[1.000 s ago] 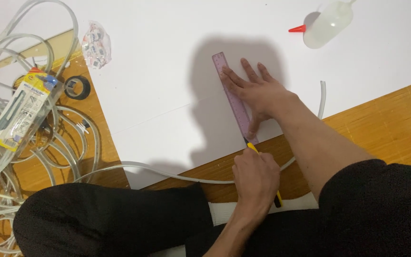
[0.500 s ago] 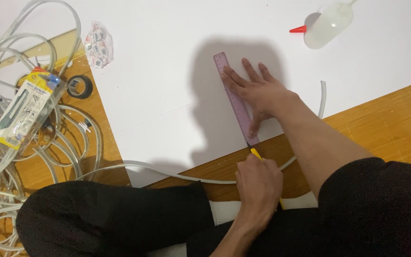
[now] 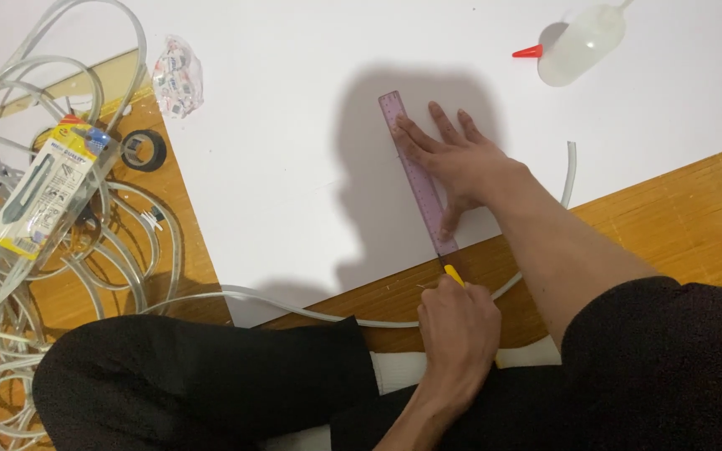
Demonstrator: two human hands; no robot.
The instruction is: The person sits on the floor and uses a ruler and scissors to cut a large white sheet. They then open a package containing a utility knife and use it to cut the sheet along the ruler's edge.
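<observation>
**Ruler pinned flat, knife at near edge of white sheet**

Right hand lies spread, palm down, on the purple ruler, pressing it onto the white sheet; nothing grasped, just a flat press. Left hand is fisted round a yellow-handled knife, tip at the ruler's near end, right where the sheet edge meets the wooden floor.

Handling, my read:
- ruler: thin plastic, light, stiff enough lengthwise, likely slides on a smooth sheet, so press mid-length, fingers kept off the cutting edge
- sheet: large, light, looks like board or paper; thickness unclear; dents and scores easily
- knife: small and light, take it by the handle low down; blade itself too small to see

Containers:
- squeeze bottle, translucent, red nozzle, lying on its side far right on the sheet; contents not discernible
- blister pack at left on coiled clear tubing, holding a cutter, seems sealed
- crumpled clear bag at sheet's left edge, contents unclear

Black tape roll sits beside the pack
</observation>
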